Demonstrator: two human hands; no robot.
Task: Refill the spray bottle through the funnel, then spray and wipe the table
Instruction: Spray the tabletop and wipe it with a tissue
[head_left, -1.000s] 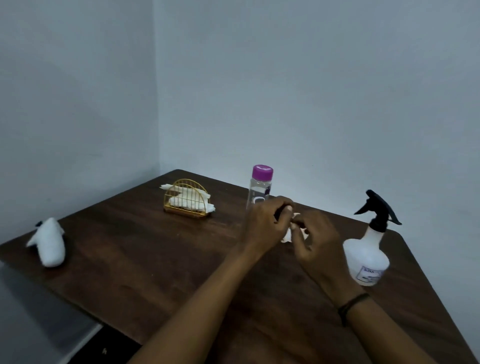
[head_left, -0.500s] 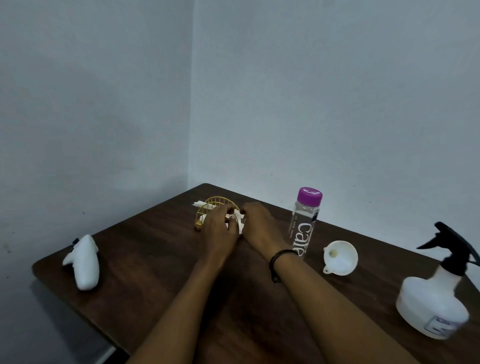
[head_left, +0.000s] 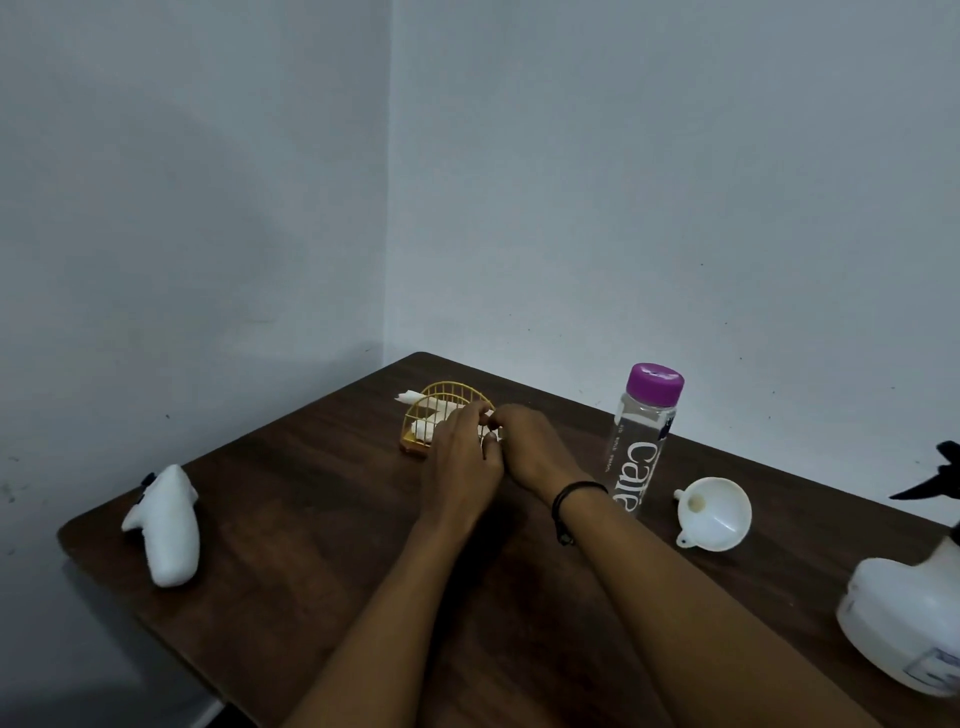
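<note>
— Both hands meet at the far holder: is either grip clear to you?

— Partly. Left hand (head_left: 462, 457) has its fingers curled at the wire rim, pinching something white, seemingly a napkin (head_left: 423, 427); the right hand (head_left: 530, 449) curls in beside it, fingertips hidden behind the left, so I cannot tell what it grips, if anything.

— Start nearer, then. What is closest?

— At the right edge, the white spray bottle (head_left: 904, 618), cut off by the frame, its black trigger head (head_left: 935, 480) only partly showing. Whether it holds liquid cannot be made out.

— And further in?

— A white funnel (head_left: 719, 514) lies tipped on its side on the brown surface (head_left: 311, 519), just right of the upright clear water bottle (head_left: 641, 447) with a purple cap (head_left: 654, 385); its level is hard to read. Well to the left lies a white controller-like object (head_left: 169, 525).

— Farthest?

— A gold wire holder (head_left: 441, 410) near the corner, with folded white napkins inside, partly hidden by the hands.
</note>
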